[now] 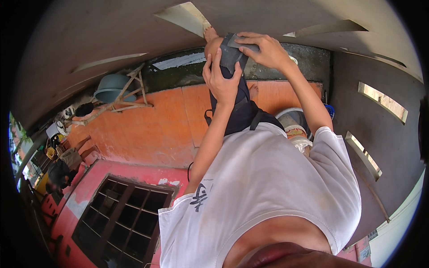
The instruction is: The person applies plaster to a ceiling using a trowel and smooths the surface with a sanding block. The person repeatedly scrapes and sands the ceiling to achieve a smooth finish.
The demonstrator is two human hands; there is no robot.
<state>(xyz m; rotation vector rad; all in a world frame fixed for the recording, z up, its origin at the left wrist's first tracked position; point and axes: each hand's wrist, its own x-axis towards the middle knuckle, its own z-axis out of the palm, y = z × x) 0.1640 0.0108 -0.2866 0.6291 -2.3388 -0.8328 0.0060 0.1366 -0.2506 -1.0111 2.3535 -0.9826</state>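
Note:
A dark grey, flat, stiff-looking piece (229, 56) lies over my raised thigh, beside my bare knee (213, 47). I cannot make out what kind of thing it is. My left hand (223, 87) grips its near left edge, thumb on the right and fingers reaching up along its side. At the far right side of the piece, my right hand (267, 51) has its fingers and thumb closed round a raised grey part. The palm hides some of what it holds. Dark shorts (237, 116) cover my leg beneath the piece.
At the left a blue-green basin (111, 88) rests by a wooden frame (127, 96) on the orange floor (147, 125). A bucket (296, 129) stands at my right side, near a grey wall (380, 107) with slots. Far left, another person (65, 165) bends over.

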